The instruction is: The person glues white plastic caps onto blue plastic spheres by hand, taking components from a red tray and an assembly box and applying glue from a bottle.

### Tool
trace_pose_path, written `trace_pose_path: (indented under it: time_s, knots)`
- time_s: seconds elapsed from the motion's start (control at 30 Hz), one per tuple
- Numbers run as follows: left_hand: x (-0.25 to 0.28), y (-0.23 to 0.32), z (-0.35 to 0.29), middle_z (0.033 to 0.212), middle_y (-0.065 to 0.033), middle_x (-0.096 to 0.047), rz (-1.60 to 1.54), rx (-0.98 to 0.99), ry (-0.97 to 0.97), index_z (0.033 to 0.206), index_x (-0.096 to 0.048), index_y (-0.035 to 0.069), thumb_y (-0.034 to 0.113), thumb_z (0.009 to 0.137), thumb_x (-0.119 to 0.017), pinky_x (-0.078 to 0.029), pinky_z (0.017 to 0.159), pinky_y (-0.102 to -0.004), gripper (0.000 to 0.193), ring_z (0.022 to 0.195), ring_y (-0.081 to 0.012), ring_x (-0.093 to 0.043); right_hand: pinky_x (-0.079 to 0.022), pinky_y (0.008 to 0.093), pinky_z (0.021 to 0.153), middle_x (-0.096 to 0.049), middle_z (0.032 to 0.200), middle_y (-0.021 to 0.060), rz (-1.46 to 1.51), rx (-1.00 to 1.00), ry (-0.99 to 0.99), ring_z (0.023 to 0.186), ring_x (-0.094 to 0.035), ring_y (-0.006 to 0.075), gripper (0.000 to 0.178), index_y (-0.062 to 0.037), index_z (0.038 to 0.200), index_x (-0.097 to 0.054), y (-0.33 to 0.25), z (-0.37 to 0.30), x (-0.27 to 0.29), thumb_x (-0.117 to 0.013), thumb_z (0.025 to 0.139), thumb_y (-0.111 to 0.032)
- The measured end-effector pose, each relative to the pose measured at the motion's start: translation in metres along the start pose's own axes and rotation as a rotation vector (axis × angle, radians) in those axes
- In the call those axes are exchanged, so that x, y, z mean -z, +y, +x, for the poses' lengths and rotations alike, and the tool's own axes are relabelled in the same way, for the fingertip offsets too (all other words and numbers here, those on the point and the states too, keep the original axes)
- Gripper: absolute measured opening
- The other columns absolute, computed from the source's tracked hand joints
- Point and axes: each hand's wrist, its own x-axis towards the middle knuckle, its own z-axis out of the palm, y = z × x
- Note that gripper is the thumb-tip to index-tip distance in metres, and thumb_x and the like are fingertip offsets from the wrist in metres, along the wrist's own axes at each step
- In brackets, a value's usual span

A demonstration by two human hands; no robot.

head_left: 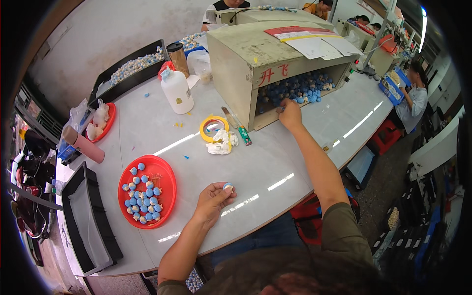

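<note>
My left hand (211, 202) is raised over the near part of the table, its fingers closed round a small blue-and-cream ball-shaped figure (227, 186). At the open front of a beige metal box (236, 81), my right hand (291, 114) has its fingertips pinched together. What they hold, if anything, is too small to make out. Inside the box lies a heap of small blue figures (300, 88), just beyond the right fingers. A round red tray (169, 184) left of my left hand holds several similar blue-and-cream figures (144, 201).
Between box and tray lie yellow tape (202, 129), crumpled white tissue (219, 146) and a green packet (245, 136). A white bottle (177, 92), pink tumbler (84, 145), and black trays (88, 216) stand leftward. Papers (314, 44) top the box. A person (415, 93) sits far right.
</note>
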Motion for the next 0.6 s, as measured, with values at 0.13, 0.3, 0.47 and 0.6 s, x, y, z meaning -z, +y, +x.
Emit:
trace_pose_path:
  time_s: [0.13,0.3,0.47,0.6]
  knots:
    - [-0.002,-0.003,0.000,0.102,-0.0108,-0.066,-0.027,-0.008,0.022,0.110,-0.055,0.000,0.012,0.091,-0.067,-0.056,0.076,-0.0254,0.026,0.090,-0.0172,-0.066,-0.050,0.0461,0.083,-0.064,0.099,0.0220,0.034,0.051,-0.062,0.092,-0.063,0.0401,0.023,-0.0015,0.098,-0.065,0.005,-0.009,0.010,-0.070,0.077,-0.009]
    - [0.003,-0.008,0.004,0.102,-0.0097,-0.065,-0.103,-0.070,0.086,0.109,-0.055,0.001,0.014,0.092,-0.067,-0.055,0.076,-0.0242,0.025,0.088,-0.0157,-0.065,-0.051,0.0378,0.074,-0.065,0.096,0.0173,0.209,-0.024,-0.110,0.086,-0.065,0.0293,0.023,-0.0028,0.098,-0.066,-0.023,-0.037,0.015,-0.073,0.077,-0.008]
    - [0.000,-0.012,0.005,0.106,-0.0114,-0.064,-0.180,-0.178,0.076,0.115,-0.050,0.000,0.016,0.090,-0.070,-0.052,0.084,-0.0290,0.036,0.095,-0.0184,-0.064,-0.044,0.0217,0.063,-0.065,0.093,0.0037,0.991,0.162,-0.490,0.082,-0.060,0.0087,0.020,-0.0027,0.095,-0.064,-0.117,-0.152,0.046,-0.075,0.078,-0.003]
    - [0.001,-0.012,0.007,0.103,-0.0091,-0.066,-0.218,-0.172,0.054,0.114,-0.050,0.003,0.016,0.090,-0.069,-0.054,0.082,-0.0270,0.033,0.092,-0.0152,-0.064,-0.045,0.0226,0.065,-0.065,0.092,0.0044,1.055,0.182,-0.514,0.083,-0.059,0.0100,0.022,-0.0030,0.098,-0.062,-0.138,-0.193,0.033,-0.075,0.079,-0.002]
